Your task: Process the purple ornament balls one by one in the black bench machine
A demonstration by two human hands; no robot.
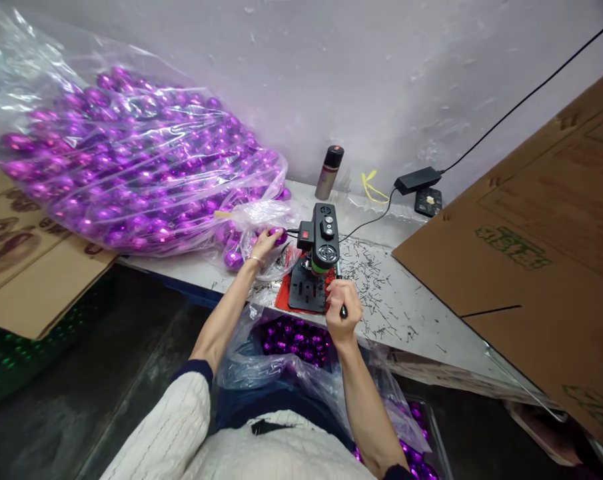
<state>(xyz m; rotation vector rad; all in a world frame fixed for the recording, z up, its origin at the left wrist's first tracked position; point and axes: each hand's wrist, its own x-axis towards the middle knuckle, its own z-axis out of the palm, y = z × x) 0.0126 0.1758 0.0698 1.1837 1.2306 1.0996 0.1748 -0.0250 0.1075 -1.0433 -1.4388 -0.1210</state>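
Note:
My left hand [265, 245] is closed on a shiny purple ball ornament [282, 237] at the mouth of a clear plastic bag. To its right stands a small black bench machine [326, 230] with a red switch, a lever and a slotted base plate [306, 291]. My right hand [344, 305] wraps round the black lever handle [344, 312] on the machine's right side. A red sheet [283, 295] lies under the base. More purple balls [297, 339] fill an open plastic bag below the table edge, in front of me.
A large clear bag of purple balls [156, 167] takes up the table's left. Behind the machine are a spray can [330, 173], a yellow tie [374, 189] and a power adapter [418, 180]. Short black bits [376, 280] litter the tabletop. A cardboard box [541, 247] stands right.

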